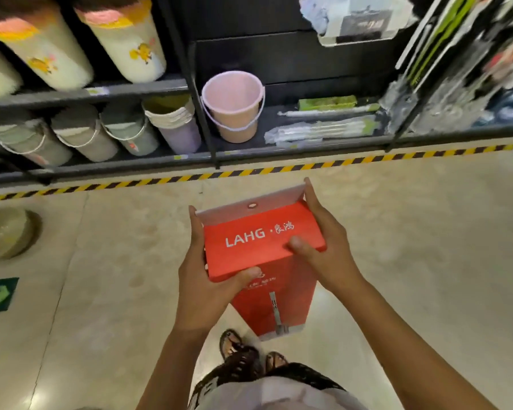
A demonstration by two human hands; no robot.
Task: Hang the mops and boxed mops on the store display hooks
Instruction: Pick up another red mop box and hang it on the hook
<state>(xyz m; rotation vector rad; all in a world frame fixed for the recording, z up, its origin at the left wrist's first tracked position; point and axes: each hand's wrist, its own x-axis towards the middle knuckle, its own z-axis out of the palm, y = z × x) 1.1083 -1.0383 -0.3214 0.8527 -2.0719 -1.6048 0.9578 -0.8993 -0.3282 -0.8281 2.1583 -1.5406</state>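
I had the red box point(261, 241) at dead centre of the view, held in front of the body, clear of the floor point(412, 232) and of any surface. Both hands were on its top end. The left hand point(202, 276) wrapped the 9 o'clock side, with the thumb hooked over the near edge of the lid. The right hand point(323, 241) clasped the 3 o'clock side, its thumb pressed flat on the lid and its fingers running up the edge of the white tab point(228, 213). Neither hand was nearer than the other; the load was shared. The box's long axis ran away from the hands towards 6 o'clock, tapering down to the feet, so it hung roughly upright with the lid facing me. The tab stood up from the far edge of the lid at 12 o'clock, and its hole point(251, 205) lay between the two hands with no finger over it. That hole was what the coming move turned on, by my reading. It already faced the shelf point(148, 90) at 12 o'clock, beyond the striped tape point(279, 170). Hanging packs point(456, 69) showed at about 2 o'clock, above the pink bucket point(234, 105), but I could not make out a free hook there. I judged the box would have to travel up and forward, tab leading.
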